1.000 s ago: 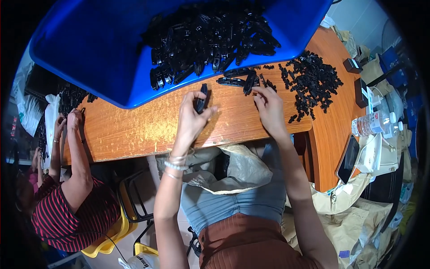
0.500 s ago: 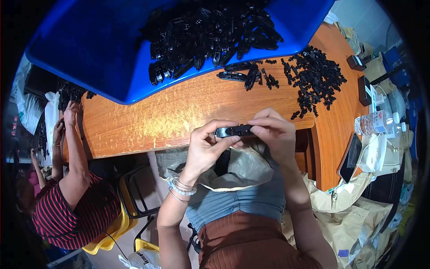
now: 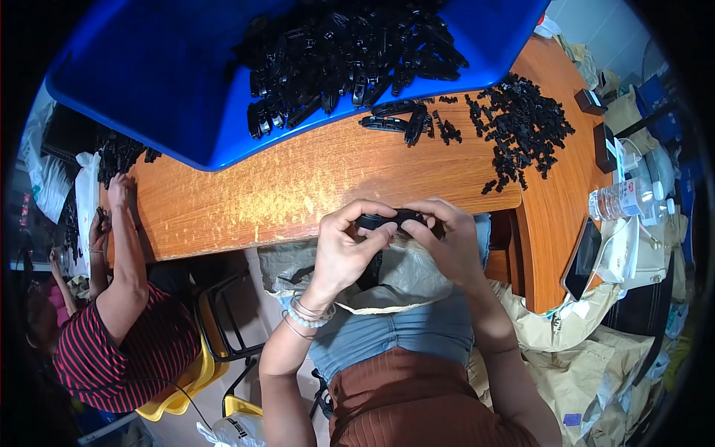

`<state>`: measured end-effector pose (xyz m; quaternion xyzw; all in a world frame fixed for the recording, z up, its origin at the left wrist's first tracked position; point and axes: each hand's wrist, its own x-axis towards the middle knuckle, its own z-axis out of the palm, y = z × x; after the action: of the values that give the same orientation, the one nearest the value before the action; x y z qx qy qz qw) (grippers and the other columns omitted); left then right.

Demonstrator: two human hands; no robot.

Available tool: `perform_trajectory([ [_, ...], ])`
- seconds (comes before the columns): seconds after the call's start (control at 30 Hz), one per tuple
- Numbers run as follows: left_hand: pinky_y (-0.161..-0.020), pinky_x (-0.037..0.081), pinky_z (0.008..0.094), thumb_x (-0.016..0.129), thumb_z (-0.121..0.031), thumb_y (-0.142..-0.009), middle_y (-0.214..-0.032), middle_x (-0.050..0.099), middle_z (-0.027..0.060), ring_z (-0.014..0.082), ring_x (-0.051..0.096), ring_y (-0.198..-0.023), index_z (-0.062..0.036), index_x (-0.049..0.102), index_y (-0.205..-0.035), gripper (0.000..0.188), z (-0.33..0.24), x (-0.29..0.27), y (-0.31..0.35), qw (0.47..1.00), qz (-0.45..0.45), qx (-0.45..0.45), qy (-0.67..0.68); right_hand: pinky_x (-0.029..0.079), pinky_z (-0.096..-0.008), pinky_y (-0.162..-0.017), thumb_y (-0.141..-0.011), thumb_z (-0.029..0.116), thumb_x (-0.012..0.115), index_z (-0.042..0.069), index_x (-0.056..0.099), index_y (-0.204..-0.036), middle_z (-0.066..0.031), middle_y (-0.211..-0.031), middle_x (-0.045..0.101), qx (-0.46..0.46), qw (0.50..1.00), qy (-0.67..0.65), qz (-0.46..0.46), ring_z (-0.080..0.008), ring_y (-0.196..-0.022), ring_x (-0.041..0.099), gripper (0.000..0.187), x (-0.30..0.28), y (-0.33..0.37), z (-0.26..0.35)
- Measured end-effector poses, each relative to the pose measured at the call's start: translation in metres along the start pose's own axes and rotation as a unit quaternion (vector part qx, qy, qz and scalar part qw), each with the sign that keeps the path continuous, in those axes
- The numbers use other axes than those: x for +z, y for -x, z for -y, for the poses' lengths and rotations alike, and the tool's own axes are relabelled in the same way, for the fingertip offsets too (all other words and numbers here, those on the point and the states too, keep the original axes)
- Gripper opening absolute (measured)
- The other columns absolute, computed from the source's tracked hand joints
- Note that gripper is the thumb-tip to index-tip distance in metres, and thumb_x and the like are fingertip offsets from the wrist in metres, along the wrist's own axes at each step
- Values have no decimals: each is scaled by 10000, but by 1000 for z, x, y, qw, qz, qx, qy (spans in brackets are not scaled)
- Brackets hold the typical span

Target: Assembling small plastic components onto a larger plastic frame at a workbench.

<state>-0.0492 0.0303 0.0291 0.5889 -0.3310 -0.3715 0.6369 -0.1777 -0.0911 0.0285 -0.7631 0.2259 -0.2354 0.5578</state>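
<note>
Both the left hand [image 3: 344, 249] and right hand [image 3: 445, 242] are pinching a small black plastic clip [image 3: 389, 220] by its ends just off the bench [image 3: 298, 179] edge, likely light, stiff and snappable.

Your left hand [image 3: 344, 249] and right hand [image 3: 447, 242] meet on a clip [image 3: 392, 220] at the table [image 3: 298, 179] edge, above a bag [image 3: 395, 279] on your lap. Behind lies a tray [image 3: 156, 82] of clips; loose small parts [image 3: 521, 127] lie right.
</note>
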Motion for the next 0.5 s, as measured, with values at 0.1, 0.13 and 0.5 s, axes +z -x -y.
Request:
perform_trajectory([
  [0.1, -654, 512, 193, 602, 21, -845, -856, 673, 79, 101, 653, -744, 44, 620, -1018, 176, -5, 3, -2, 1000, 9, -6, 13, 410, -244, -616, -755, 67, 681, 22, 650, -1012, -58, -797, 596, -43, 999, 18, -28, -117, -658, 477, 263, 0, 2, -7],
  [0.13, -654, 512, 193, 602, 21, -845, -856, 673, 79, 101, 653, -744, 44, 620, -1018, 176, -6, 1, -3, 1000, 9, -5, 11, 416, -238, -617, -761, 68, 677, 20, 654, -1002, -65, -812, 607, -24, 1000, -3, -17, -113, -672, 501, 247, -1, 3, -9],
  [0.5, -626, 511, 368, 655, -167, -797, -873, 590, 189, 297, 626, -686, -18, 562, -1102, 352, 17, 20, -107, 886, -40, 227, -401, 466, -346, -660, -791, 72, 619, -41, 627, -820, -149, -748, 604, -147, 947, 234, -163, -264, -707, 592, 117, -40, -54, -51],
])
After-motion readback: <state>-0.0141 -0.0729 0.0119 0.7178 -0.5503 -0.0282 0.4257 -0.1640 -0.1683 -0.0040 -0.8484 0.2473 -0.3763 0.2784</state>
